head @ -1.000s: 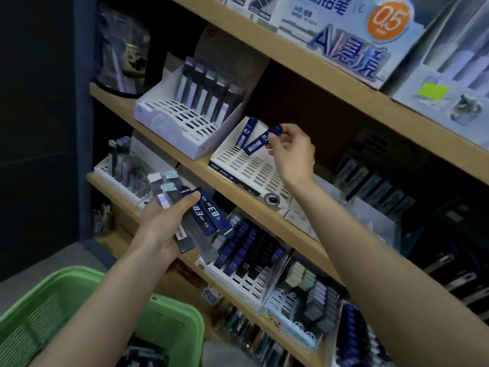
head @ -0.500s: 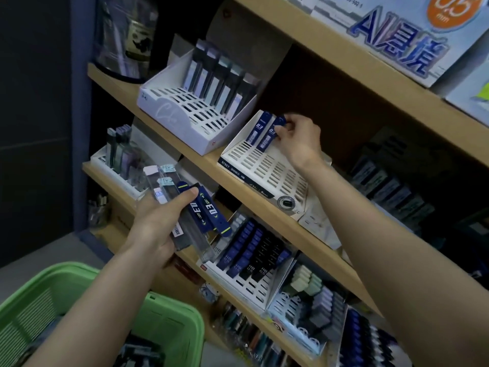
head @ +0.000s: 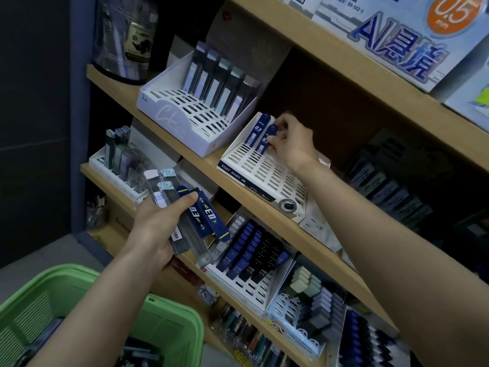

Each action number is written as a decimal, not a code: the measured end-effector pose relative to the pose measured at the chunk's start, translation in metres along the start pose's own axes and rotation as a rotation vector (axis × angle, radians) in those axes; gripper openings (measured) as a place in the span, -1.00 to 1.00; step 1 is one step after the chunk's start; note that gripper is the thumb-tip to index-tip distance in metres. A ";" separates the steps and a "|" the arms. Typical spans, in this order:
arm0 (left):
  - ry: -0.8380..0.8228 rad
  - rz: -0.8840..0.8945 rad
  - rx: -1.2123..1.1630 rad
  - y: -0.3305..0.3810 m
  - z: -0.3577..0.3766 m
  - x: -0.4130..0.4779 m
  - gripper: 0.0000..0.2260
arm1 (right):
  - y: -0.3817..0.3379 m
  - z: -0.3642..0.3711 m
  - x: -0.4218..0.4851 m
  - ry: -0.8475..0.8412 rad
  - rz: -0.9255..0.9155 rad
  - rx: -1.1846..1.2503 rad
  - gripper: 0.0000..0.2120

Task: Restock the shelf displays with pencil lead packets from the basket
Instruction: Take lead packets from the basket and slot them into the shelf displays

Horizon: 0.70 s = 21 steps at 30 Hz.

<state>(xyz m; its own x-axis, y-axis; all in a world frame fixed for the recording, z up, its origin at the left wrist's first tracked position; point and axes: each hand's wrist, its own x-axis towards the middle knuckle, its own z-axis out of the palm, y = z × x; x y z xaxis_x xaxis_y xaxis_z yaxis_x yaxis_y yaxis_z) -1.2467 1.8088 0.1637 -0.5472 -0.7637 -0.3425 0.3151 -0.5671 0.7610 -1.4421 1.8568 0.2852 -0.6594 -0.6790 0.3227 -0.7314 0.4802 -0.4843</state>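
The wooden shelf (head: 113,80) runs diagonally, and the green basket (head: 172,313) sits at 7 o'clock. The left hand (head: 156,229) grips fanned lead packets (head: 201,215). In the white slotted tray (head: 264,173), the right hand (head: 293,141) fingers pinch a blue packet (head: 266,140) at its 12 o'clock end.

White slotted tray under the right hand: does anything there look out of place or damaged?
Nothing looks damaged or spilled. The tray is just nearly bare: one blue 0.3 packet stands at its back, and the right hand pinches a second packet beside it.
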 end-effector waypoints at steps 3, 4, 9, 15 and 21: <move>-0.006 0.001 -0.004 0.000 0.000 -0.001 -0.91 | 0.005 0.004 -0.005 0.007 -0.009 0.029 -0.73; -0.007 -0.002 -0.004 0.000 0.000 -0.001 -0.90 | 0.007 0.006 -0.006 0.003 -0.004 0.027 -0.68; -0.004 0.000 -0.004 0.001 -0.001 -0.002 -0.90 | 0.010 0.009 -0.011 0.017 0.002 0.030 -0.62; 0.002 -0.004 0.001 -0.004 -0.002 -0.003 -0.90 | 0.004 0.001 -0.012 0.097 -0.130 -0.229 -0.54; 0.006 0.008 0.006 -0.006 -0.005 -0.002 -0.90 | -0.003 0.002 0.004 0.036 -0.158 -0.391 -0.53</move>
<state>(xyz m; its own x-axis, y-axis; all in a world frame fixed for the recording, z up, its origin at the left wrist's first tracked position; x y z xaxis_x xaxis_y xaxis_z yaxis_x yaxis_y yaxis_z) -1.2435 1.8124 0.1575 -0.5402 -0.7701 -0.3394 0.3150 -0.5590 0.7670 -1.4421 1.8511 0.2863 -0.5346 -0.7446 0.3997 -0.8302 0.5511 -0.0837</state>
